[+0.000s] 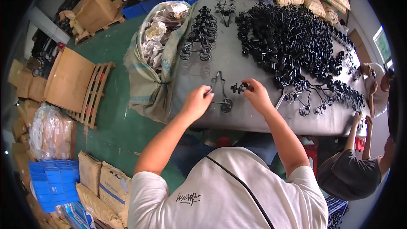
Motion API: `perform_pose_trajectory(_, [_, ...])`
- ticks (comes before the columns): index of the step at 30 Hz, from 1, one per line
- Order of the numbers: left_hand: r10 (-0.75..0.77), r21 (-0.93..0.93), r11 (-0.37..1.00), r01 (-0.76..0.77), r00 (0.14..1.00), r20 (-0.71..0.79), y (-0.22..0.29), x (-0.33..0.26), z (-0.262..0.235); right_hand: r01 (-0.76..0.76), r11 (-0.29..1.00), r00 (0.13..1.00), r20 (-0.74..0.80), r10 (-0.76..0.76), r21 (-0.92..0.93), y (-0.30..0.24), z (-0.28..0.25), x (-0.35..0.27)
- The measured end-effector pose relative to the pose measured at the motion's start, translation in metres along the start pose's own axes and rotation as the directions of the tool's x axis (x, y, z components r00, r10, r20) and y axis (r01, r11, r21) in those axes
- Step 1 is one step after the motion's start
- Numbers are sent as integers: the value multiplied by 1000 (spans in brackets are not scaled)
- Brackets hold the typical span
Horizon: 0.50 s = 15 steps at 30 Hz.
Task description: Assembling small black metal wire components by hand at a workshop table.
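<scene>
Head view: hands (196, 102) (257, 96) apart, curled

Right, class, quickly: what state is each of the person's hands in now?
Left hand: closed on a small dark piece, mostly hidden.
Right hand: closed, holding a small, knobbly, black plastic-looking part.

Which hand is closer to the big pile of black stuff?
Right. The right hand is just off the near left side of the pile, not touching it; the left hand is farther to the left, away from the pile.
</scene>
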State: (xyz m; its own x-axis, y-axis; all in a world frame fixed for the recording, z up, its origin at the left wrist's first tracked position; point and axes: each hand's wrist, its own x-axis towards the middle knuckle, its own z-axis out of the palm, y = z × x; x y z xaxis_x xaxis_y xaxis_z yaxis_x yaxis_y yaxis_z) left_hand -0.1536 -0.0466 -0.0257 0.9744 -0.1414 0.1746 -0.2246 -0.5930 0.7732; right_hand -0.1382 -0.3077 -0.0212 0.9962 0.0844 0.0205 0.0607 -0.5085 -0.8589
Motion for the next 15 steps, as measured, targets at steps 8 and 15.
perform_pose_trajectory(8, [-108, -113, 985, 134, 972, 207, 28, -7, 20, 115, 993, 993, -11, -115, 37, -41, -8, 6])
perform_pose_trajectory(15, [228, -180, 956, -232, 973, -45, 26, 8, 5, 158, 981, 983, 116, -146, -108, -48, 6, 9])
